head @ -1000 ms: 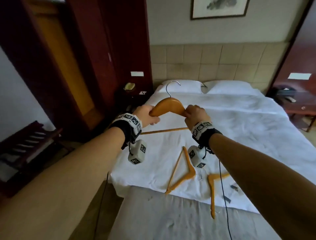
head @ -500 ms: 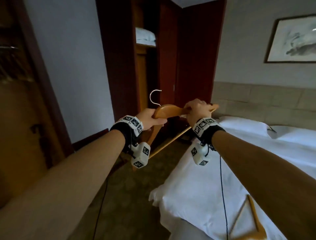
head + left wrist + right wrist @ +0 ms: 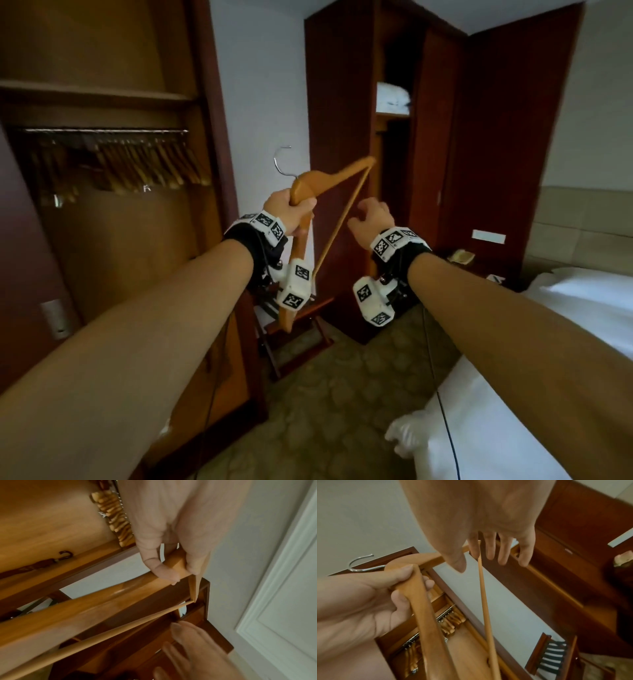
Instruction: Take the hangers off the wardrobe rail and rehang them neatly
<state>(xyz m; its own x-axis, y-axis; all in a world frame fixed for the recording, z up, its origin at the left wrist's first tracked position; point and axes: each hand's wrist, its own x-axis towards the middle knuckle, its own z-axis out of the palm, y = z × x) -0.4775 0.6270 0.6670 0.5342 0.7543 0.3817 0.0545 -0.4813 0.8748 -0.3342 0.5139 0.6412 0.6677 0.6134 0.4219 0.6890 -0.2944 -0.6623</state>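
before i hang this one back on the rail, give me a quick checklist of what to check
1. Left hand grips the hanger near its neck: ok.
2. Right hand off the hanger, fingers loose beside its bar: ok.
3. Metal hook free and pointing up: ok.
4. Hanger level: not ok, it is tilted steeply.
5. Free space on the wardrobe rail: cannot tell, the hung hangers crowd it and the view is blurred.
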